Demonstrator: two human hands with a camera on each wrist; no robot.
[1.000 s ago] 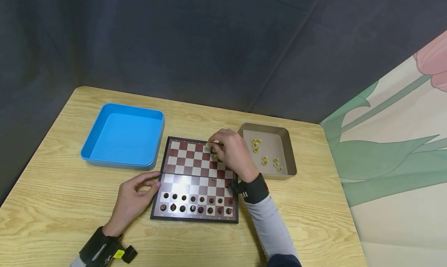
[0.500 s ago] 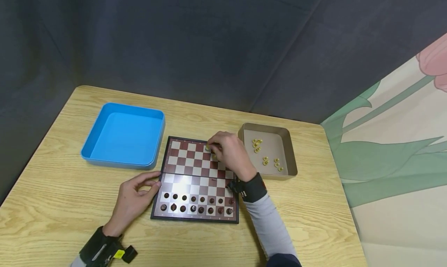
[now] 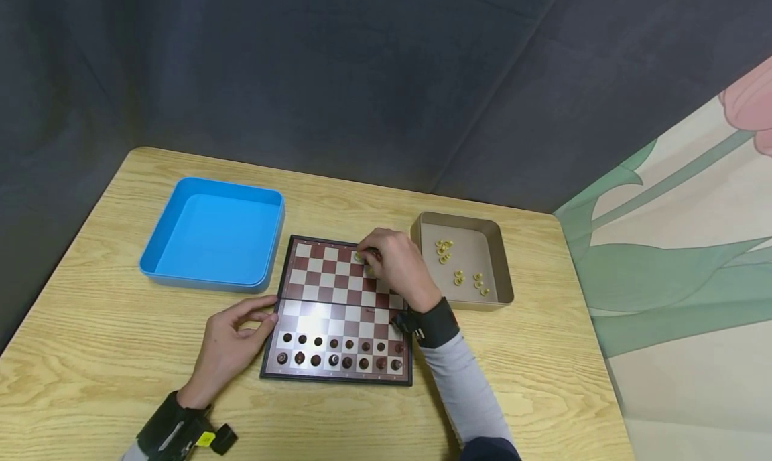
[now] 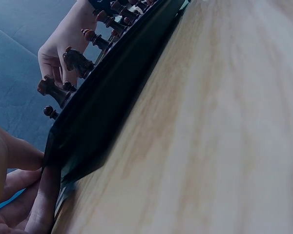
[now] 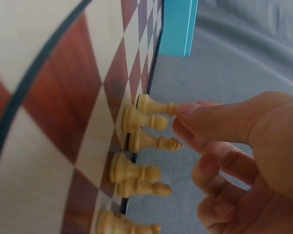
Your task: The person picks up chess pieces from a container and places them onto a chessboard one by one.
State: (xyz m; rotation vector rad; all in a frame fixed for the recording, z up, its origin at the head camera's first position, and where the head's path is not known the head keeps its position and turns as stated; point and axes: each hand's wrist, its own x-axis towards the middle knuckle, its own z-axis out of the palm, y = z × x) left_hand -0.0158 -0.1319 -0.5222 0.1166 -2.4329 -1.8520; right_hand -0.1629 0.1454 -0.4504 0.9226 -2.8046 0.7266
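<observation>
A folding chessboard (image 3: 304,319) lies on the table, with dark chess pieces (image 3: 315,360) standing in two rows along its near side. My right hand (image 3: 395,263) reaches over the far half. In the right wrist view, its thumb and index finger pinch the top of a pale yellow chess piece (image 5: 154,105) whose base sits at the board; its exact kind is unclear. Several other pale pieces, including a pawn (image 5: 134,168), stand beside it, mostly hidden by the hand in the head view. My left hand (image 3: 226,340) touches the board's left edge with thumb and fingers extended.
A tan tray (image 3: 503,273) holding several loose pale pieces (image 3: 443,249) stands right of the board. At the back left is a blue tray (image 3: 211,236). A dark curtain (image 3: 338,86) hangs behind the wooden table (image 3: 531,380).
My right hand has come slightly nearer and lowered the pale piece onto a far-row square. The left hand has stayed at the board's edge.
</observation>
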